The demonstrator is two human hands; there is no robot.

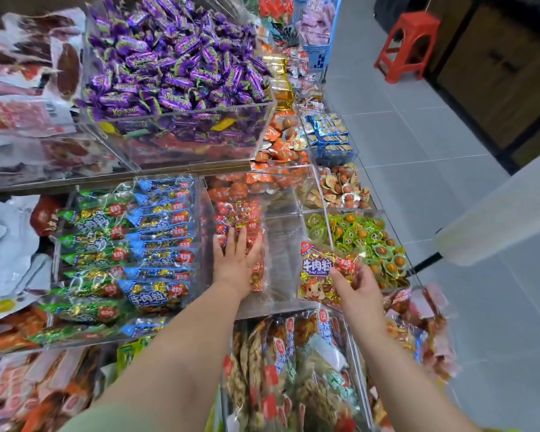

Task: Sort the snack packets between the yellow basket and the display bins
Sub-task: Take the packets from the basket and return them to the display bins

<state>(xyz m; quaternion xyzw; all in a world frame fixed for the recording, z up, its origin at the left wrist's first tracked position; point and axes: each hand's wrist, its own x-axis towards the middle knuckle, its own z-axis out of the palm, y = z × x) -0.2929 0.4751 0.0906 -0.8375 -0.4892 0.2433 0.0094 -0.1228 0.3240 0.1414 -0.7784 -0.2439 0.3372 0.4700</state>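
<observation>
My left hand [236,255] lies flat with straight fingers on a row of red snack packets [240,219] standing in a clear acrylic display bin [281,302]. My right hand [360,289] grips a red beef-cube packet [320,274] upright over the right side of the same bin, thumb on its front. The bin's right half is bare. Left of it, a bin holds rows of blue packets [162,244] and green packets [91,244]. No yellow basket is in view.
A raised bin of purple candies [175,57] stands behind. Bins of orange-wrapped eggs [281,145], green-wrapped eggs [365,238] and blue packets [328,132] line the right. Below is a bin of mixed snack bags [293,369]. A red stool [409,45] stands on the tiled floor.
</observation>
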